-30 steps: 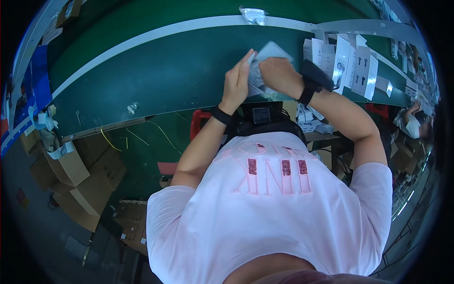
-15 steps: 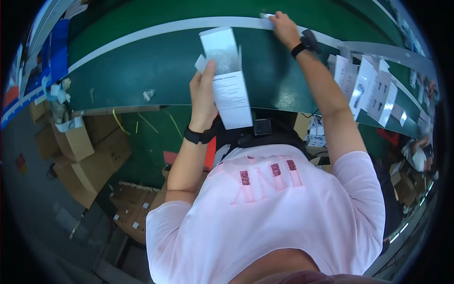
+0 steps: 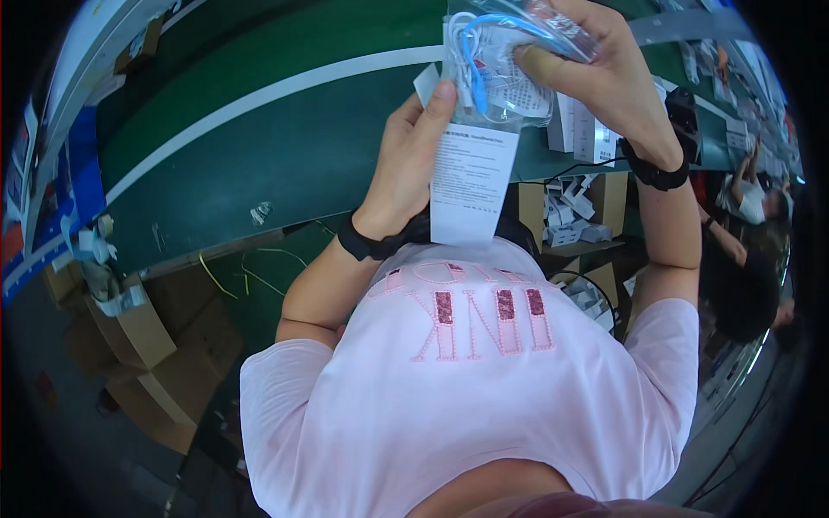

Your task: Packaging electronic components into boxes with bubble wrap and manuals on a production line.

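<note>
My left hand [image 3: 413, 155] is closed around the side of a narrow white box [image 3: 473, 186] with printed text on its face, held upright in front of my chest. A small white flap [image 3: 427, 85] stands out beside my left thumb. My right hand [image 3: 596, 73] pinches a clear plastic bag [image 3: 509, 95] at the box's upper end. Inside the bag show a blue cable [image 3: 477, 65], a white cable [image 3: 458, 43] and a printed paper. The bag covers the box's opening, so I cannot tell whether its lower end is inside.
A green work table [image 3: 285, 164] with a pale rail [image 3: 285, 108] spans the front; a small clear crumpled piece [image 3: 261, 212] lies on it. White boxes [image 3: 587, 129] stand at the right. Below is a carton [image 3: 609, 203] of white pieces. Cardboard boxes [image 3: 142, 337] fill the lower left; another person [image 3: 747, 276] is at far right.
My right hand has come back from the far rail to the box's top, bringing the clear bag with cables. The left hand and box have shifted slightly right.
</note>
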Action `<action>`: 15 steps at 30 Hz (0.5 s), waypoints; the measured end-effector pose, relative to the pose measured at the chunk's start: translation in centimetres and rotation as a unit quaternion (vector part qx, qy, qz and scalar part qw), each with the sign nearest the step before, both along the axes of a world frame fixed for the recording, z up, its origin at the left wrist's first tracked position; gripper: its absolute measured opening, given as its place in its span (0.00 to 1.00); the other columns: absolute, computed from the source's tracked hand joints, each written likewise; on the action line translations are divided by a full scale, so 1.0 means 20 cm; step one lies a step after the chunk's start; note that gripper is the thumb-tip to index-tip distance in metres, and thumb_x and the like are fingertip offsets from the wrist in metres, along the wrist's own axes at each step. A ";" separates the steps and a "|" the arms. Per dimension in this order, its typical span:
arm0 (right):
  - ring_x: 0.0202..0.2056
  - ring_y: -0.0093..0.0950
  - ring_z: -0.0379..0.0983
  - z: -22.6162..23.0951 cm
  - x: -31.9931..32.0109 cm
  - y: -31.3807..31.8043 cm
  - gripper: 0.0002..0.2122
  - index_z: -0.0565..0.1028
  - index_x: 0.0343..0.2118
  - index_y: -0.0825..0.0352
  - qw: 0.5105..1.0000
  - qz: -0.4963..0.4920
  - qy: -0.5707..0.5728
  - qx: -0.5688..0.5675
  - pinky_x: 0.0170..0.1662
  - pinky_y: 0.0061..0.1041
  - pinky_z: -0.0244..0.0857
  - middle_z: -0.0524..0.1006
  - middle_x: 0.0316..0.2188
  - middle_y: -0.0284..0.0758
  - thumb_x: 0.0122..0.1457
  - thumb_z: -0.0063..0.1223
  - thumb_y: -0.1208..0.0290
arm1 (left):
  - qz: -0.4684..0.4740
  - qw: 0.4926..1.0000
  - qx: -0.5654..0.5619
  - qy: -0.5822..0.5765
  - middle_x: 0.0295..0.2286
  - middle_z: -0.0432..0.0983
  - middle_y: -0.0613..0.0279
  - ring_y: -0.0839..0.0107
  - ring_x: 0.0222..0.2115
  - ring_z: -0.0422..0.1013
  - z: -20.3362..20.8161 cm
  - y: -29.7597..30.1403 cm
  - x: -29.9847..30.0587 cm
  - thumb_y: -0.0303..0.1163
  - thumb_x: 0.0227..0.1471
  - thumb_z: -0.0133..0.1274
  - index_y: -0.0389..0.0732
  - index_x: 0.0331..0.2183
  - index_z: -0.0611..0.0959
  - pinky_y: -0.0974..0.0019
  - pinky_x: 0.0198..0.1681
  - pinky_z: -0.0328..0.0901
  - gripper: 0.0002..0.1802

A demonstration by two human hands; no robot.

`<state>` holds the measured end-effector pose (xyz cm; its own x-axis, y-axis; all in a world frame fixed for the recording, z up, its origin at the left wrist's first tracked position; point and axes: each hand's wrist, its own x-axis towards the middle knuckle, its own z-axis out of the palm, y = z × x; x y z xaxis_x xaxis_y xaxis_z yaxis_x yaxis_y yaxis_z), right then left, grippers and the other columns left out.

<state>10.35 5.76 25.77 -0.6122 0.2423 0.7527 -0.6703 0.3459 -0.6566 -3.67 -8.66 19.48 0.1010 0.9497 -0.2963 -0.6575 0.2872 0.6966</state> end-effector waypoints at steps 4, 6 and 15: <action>0.22 0.15 0.60 0.36 -0.05 -0.16 0.05 0.71 0.24 0.69 0.938 -0.162 -0.296 0.083 0.27 0.16 0.55 0.68 0.18 0.25 0.47 0.56 0.80 | -0.052 0.999 0.005 -0.008 0.33 0.75 0.65 0.82 0.31 0.70 0.02 -0.08 -0.02 0.53 0.58 0.47 0.35 0.44 0.76 0.77 0.35 0.65 0.28; 0.32 0.25 0.69 0.44 0.02 -0.14 0.15 0.74 0.35 0.68 0.749 -0.147 -0.645 0.040 0.37 0.25 0.63 0.74 0.29 0.37 0.45 0.62 0.69 | -0.077 0.997 0.015 -0.012 0.33 0.75 0.65 0.82 0.31 0.69 0.03 -0.11 0.01 0.53 0.58 0.47 0.35 0.44 0.75 0.78 0.35 0.65 0.29; 0.19 0.19 0.72 0.32 -0.11 -0.28 0.06 0.75 0.24 0.73 0.657 0.012 -0.754 -0.002 0.23 0.17 0.69 0.73 0.16 0.32 0.52 0.58 0.75 | -0.141 0.988 0.062 0.016 0.39 0.74 0.57 0.76 0.39 0.70 -0.05 -0.18 -0.04 0.47 0.51 0.59 0.30 0.50 0.70 0.72 0.41 0.65 0.34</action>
